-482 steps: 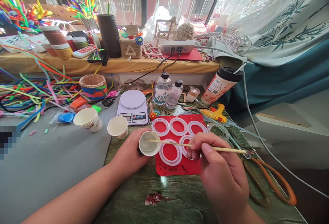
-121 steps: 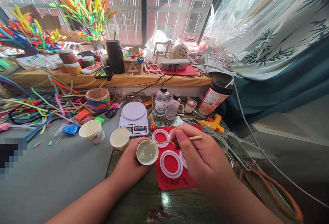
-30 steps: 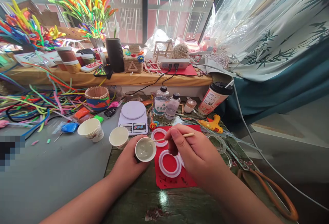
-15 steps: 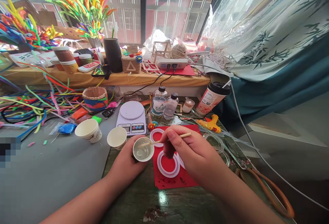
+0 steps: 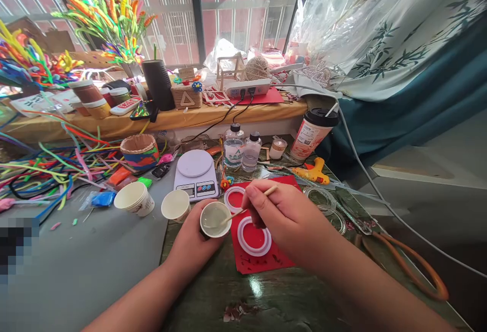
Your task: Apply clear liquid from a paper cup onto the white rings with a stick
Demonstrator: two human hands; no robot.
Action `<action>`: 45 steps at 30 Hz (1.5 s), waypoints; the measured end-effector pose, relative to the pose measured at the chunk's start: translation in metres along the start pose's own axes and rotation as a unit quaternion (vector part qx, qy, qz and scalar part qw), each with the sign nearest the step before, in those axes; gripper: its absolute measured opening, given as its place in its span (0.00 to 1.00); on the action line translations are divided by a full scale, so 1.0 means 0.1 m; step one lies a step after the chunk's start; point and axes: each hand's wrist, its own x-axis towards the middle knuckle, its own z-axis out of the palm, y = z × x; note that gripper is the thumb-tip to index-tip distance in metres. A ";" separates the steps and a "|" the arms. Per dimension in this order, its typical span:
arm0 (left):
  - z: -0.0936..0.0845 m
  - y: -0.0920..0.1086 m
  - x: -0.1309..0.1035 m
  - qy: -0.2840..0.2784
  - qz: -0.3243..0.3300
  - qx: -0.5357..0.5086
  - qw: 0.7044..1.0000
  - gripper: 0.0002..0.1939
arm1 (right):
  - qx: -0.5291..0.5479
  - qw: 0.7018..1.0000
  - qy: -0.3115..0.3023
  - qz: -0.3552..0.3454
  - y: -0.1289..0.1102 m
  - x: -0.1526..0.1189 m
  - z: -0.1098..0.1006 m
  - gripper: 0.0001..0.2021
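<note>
My left hand (image 5: pixel 198 233) is wrapped round a paper cup (image 5: pixel 215 234) holding a cloudy, clear liquid. Between the thumb and fingers of my right hand (image 5: pixel 272 207) is a thin wooden stick (image 5: pixel 238 213); its lower end dips into the liquid. Beneath my right hand lies a red sheet (image 5: pixel 258 266) with white ring molds on it; one ring mold (image 5: pixel 240 243) shows whole, others are partly covered. Left of the held cup stands another paper cup (image 5: pixel 175 205), and farther left a stack of paper cups (image 5: pixel 134 197).
A kitchen scale (image 5: pixel 196 169) sits behind the cups. Two bottles (image 5: pixel 233 152) of clear liquid, a drink cup (image 5: pixel 310 136) and a yellow glue gun (image 5: pixel 314 172) stand or lie behind the red sheet. Scissors (image 5: pixel 414 261) lie at the right edge. Colourful pipe cleaners (image 5: pixel 45 164) spread at left.
The stick's tip has shifted within the cup, from its left side towards the right. The whole view has turned slightly; both hands keep their hold.
</note>
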 end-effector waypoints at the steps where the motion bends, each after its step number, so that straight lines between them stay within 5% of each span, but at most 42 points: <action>1: 0.00 0.00 0.00 -0.003 -0.003 0.000 1.000 0.25 | -0.006 1.000 0.008 -0.008 0.00 0.00 0.00 0.21; 45: -0.01 -0.01 -0.01 -0.025 -0.002 -0.004 1.000 0.23 | 0.005 1.000 -0.001 0.003 0.06 0.01 0.03 0.22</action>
